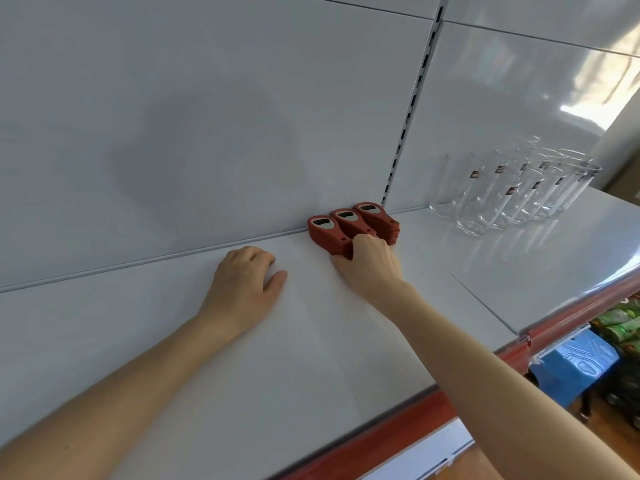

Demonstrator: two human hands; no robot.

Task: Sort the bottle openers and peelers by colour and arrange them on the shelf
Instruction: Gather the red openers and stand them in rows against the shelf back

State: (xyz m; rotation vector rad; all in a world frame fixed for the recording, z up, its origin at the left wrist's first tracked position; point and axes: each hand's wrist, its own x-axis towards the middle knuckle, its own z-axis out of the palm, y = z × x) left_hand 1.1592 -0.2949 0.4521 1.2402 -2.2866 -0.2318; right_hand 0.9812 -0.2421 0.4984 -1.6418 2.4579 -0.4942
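- Red bottle openers (349,223) stand in three side-by-side stacks on the white shelf (207,358). Their heads butt against the back panel (173,133), probably to keep one colour in a tidy row.
- The right hand (370,265) has its grip clenched round the stacks' handle ends, seemingly squaring them.
- The left hand (246,282), just left of the stacks, rests relaxed and holds nothing, likely as a brace.
- Clear glasses (512,188) cluster to the right of the stacks, too overlapped to count. No peelers show.

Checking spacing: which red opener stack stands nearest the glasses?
The rightmost stack, below the slotted upright; the middle stack and left stack sit farther away.
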